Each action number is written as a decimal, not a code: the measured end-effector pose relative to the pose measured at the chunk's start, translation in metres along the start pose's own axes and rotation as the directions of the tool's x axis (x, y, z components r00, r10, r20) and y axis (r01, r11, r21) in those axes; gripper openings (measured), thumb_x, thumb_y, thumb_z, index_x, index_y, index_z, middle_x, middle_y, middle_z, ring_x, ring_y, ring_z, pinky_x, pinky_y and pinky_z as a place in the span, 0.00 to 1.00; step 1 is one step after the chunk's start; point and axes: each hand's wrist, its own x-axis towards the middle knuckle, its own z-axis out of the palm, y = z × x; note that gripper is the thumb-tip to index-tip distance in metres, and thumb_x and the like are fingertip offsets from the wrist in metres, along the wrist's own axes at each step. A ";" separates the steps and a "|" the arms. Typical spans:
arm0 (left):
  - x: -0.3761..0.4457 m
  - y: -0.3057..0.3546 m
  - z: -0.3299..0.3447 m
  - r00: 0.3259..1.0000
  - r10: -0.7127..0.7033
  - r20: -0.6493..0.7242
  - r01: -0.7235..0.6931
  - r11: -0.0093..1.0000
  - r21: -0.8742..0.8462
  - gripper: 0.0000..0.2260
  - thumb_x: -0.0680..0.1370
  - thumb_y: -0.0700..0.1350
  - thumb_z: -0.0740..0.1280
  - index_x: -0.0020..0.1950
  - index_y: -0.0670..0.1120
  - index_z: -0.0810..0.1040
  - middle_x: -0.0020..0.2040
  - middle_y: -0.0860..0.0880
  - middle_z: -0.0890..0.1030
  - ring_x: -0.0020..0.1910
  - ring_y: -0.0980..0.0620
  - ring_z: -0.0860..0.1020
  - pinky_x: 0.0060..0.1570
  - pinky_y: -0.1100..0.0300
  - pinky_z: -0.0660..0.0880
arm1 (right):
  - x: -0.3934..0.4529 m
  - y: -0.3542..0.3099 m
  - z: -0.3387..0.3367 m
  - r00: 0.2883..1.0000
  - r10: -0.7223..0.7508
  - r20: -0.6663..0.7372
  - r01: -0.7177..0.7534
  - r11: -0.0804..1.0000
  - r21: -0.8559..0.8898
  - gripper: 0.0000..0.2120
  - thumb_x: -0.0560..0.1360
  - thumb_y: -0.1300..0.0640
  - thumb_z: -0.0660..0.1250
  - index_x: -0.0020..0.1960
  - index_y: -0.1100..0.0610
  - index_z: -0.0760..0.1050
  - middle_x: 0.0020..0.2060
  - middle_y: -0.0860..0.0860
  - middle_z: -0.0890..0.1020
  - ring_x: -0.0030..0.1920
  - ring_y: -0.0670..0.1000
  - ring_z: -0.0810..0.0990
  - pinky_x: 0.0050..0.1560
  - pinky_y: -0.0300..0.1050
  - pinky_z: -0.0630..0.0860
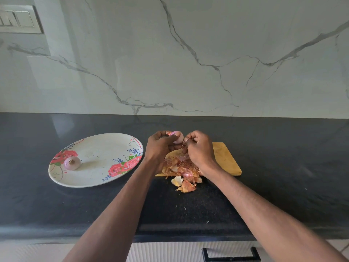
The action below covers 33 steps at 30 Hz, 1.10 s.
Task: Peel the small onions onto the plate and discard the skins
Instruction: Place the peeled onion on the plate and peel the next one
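Observation:
My left hand grips a small pale pink onion above the wooden cutting board. Right beside it, my right hand pinches a strip of brown skin that hangs from the onion. Below both hands lies a heap of orange-brown onion skins on the board's front, spilling onto the black counter. One pinkish onion sits in that heap. A peeled onion rests on the left part of the floral oval plate.
The black counter runs the width of the view, with a marble wall behind it. A switch panel is at the top left. A drawer handle shows below the counter's front edge.

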 end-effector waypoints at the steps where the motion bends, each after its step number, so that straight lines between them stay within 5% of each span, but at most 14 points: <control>1: 0.000 0.000 0.000 1.000 -0.011 0.008 0.011 1.000 -0.022 0.07 0.76 0.35 0.72 0.52 0.35 0.78 0.40 0.42 0.84 0.38 0.46 0.84 0.39 0.57 0.82 | 0.000 -0.001 0.000 0.999 0.042 0.017 -0.043 0.998 0.056 0.04 0.80 0.63 0.65 0.47 0.59 0.78 0.35 0.52 0.82 0.30 0.45 0.79 0.32 0.42 0.76; 5: 0.003 0.002 -0.003 0.998 -0.049 0.041 0.053 0.995 -0.089 0.06 0.77 0.34 0.70 0.53 0.36 0.78 0.46 0.39 0.82 0.41 0.46 0.84 0.44 0.56 0.82 | -0.001 -0.004 -0.004 0.976 0.193 0.100 -0.214 0.932 0.293 0.04 0.79 0.66 0.65 0.47 0.64 0.78 0.30 0.54 0.79 0.28 0.47 0.76 0.29 0.41 0.74; 11: 0.002 0.004 0.000 0.999 -0.039 0.020 0.042 0.984 -0.171 0.05 0.78 0.33 0.68 0.53 0.37 0.78 0.48 0.40 0.82 0.43 0.47 0.84 0.44 0.59 0.82 | 0.001 -0.010 -0.006 0.928 0.307 0.209 -0.369 0.691 0.621 0.08 0.74 0.74 0.63 0.43 0.62 0.73 0.31 0.56 0.76 0.26 0.47 0.72 0.25 0.39 0.69; 14: 0.009 0.004 -0.007 0.991 -0.028 -0.131 -0.001 0.976 -0.219 0.07 0.79 0.35 0.69 0.57 0.38 0.77 0.47 0.39 0.84 0.44 0.45 0.84 0.47 0.57 0.82 | -0.002 -0.009 -0.009 0.970 0.215 0.115 -0.243 0.892 0.380 0.07 0.75 0.69 0.64 0.42 0.59 0.73 0.32 0.53 0.77 0.27 0.48 0.74 0.25 0.42 0.70; 16: 0.014 0.005 -0.014 0.974 -0.024 -0.225 -0.020 0.982 -0.190 0.09 0.79 0.38 0.70 0.59 0.40 0.77 0.41 0.43 0.86 0.43 0.47 0.84 0.45 0.57 0.79 | -0.003 -0.006 -0.010 0.996 0.046 0.072 -0.050 0.998 0.047 0.06 0.75 0.65 0.66 0.43 0.57 0.79 0.36 0.48 0.80 0.34 0.45 0.78 0.36 0.45 0.77; 18: 0.013 0.005 -0.017 0.974 -0.011 -0.227 -0.017 0.992 -0.122 0.09 0.78 0.39 0.70 0.58 0.42 0.78 0.37 0.46 0.86 0.39 0.49 0.83 0.41 0.58 0.78 | -0.001 -0.001 -0.007 0.991 -0.102 0.084 0.114 0.982 -0.149 0.05 0.75 0.64 0.69 0.42 0.58 0.84 0.40 0.43 0.80 0.42 0.39 0.78 0.50 0.44 0.78; 20: 0.008 0.005 -0.013 0.986 -0.005 -0.165 -0.005 0.998 -0.058 0.08 0.77 0.39 0.71 0.55 0.42 0.79 0.39 0.46 0.85 0.38 0.50 0.82 0.38 0.59 0.77 | -0.001 0.000 -0.004 0.985 -0.145 0.093 0.159 0.974 -0.163 0.05 0.74 0.57 0.74 0.47 0.58 0.84 0.46 0.44 0.80 0.48 0.41 0.78 0.54 0.45 0.78; 23: 0.004 0.004 -0.009 0.995 -0.002 -0.100 0.005 0.999 0.035 0.08 0.76 0.42 0.73 0.53 0.42 0.82 0.42 0.46 0.84 0.40 0.50 0.80 0.38 0.58 0.75 | 0.000 0.000 -0.004 0.984 -0.133 0.116 0.150 0.977 -0.155 0.15 0.75 0.48 0.74 0.57 0.56 0.80 0.49 0.47 0.82 0.48 0.45 0.81 0.44 0.40 0.80; 26: 0.004 0.003 -0.010 0.998 -0.012 -0.057 0.017 0.996 0.088 0.07 0.76 0.44 0.73 0.51 0.42 0.83 0.44 0.45 0.83 0.42 0.51 0.79 0.37 0.58 0.72 | -0.001 0.002 -0.004 0.966 -0.216 0.138 0.244 0.940 -0.238 0.09 0.79 0.52 0.70 0.48 0.58 0.81 0.38 0.49 0.82 0.37 0.49 0.79 0.37 0.49 0.76; 33: 0.004 0.003 -0.007 0.999 0.019 0.049 -0.020 0.999 0.031 0.04 0.79 0.38 0.69 0.50 0.37 0.81 0.39 0.43 0.80 0.38 0.50 0.77 0.39 0.59 0.75 | 0.000 0.008 -0.002 0.959 -0.247 0.142 0.280 0.906 -0.317 0.12 0.82 0.57 0.65 0.41 0.59 0.77 0.33 0.52 0.79 0.33 0.52 0.74 0.37 0.45 0.63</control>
